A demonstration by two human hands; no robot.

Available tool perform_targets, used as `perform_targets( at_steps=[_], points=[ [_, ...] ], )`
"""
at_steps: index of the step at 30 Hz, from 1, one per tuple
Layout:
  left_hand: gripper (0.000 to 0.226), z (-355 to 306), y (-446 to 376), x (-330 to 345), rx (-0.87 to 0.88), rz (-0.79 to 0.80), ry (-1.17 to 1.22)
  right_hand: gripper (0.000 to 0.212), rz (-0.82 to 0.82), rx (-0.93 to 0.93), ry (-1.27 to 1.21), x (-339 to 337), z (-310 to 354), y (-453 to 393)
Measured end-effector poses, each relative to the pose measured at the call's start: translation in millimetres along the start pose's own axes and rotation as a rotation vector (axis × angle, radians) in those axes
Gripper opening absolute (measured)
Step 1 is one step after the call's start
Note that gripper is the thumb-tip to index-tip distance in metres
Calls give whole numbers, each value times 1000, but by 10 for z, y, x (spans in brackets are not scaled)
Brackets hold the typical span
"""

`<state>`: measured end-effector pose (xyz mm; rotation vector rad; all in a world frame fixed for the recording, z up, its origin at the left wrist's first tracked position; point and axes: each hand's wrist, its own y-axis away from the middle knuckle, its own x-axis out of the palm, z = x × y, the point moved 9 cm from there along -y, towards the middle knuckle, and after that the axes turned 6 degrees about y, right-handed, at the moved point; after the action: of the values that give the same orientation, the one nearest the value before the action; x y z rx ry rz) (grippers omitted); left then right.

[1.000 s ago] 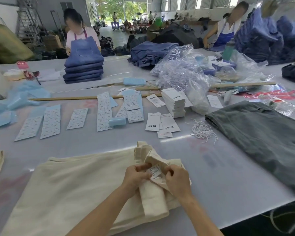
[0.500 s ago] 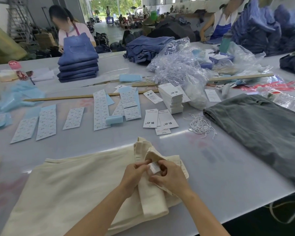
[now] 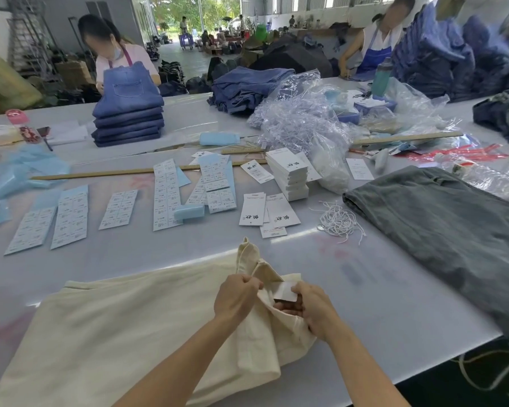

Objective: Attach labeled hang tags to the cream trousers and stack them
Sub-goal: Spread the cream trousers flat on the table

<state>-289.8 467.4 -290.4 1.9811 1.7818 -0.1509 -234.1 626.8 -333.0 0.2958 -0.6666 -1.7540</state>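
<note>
Pinching the waistband of the cream trousers [image 3: 147, 327], the left hand [image 3: 235, 298] gripped the fabric edge while the right hand [image 3: 312, 306] held a small white label [image 3: 284, 290] between thumb and fingers. Those trousers lay flat on the near edge of the grey table [image 3: 379, 289]. Beyond them sat 1 stack of hang tags [image 3: 290, 174], loose white strings [image 3: 340, 221] and, to their right, dark grey trousers [image 3: 447, 230].

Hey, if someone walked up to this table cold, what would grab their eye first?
Front and centre, the left hand and right hand pinch the waistband of the cream trousers, exposing a small sewn-in label. Behind them lie white hang tags and sticker sheets, with a dark grey garment on the right.
</note>
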Motion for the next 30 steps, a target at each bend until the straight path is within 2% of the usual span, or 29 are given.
perform_targets(
  at_steps=[4, 8, 11, 14, 15, 17, 20, 22, 25, 30],
  points=[
    [7, -83, 61, 63, 62, -1, -185, 26, 93, 26, -72, 8, -20, -28],
    [30, -87, 62, 104, 96, 12, -148, 24, 80, -61, -20, 5, 25, -13],
    [27, 126, 33, 44, 4, 45, 110, 24, 25, -341, 330, 140, 176, 89],
    [10, 366, 26, 0, -180, 67, 470, 22, 18, -600, 905, 490, 134, 248],
    [19, 421, 9, -15, -230, 50, 543, 27, -25, -671, 1077, 559, 113, 295],
    [35, 454, -23, -14, -246, 70, 558, 33, -70, -748, 1234, 628, 90, 375],
    [23, 404, -3, 18, -148, 122, 515, 31, -48, -783, 1203, 632, 111, 429],
    [20, 425, -1, -8, -109, 117, 514, 26, -60, -777, 1073, 583, 163, 435],
    [21, 450, -7, -32, -96, 117, 521, 16, -124, -651, 799, 394, 226, 380],
    [20, 458, 12, -65, -89, 123, 516, 19, -128, -567, 711, 278, 247, 305]
  ],
)
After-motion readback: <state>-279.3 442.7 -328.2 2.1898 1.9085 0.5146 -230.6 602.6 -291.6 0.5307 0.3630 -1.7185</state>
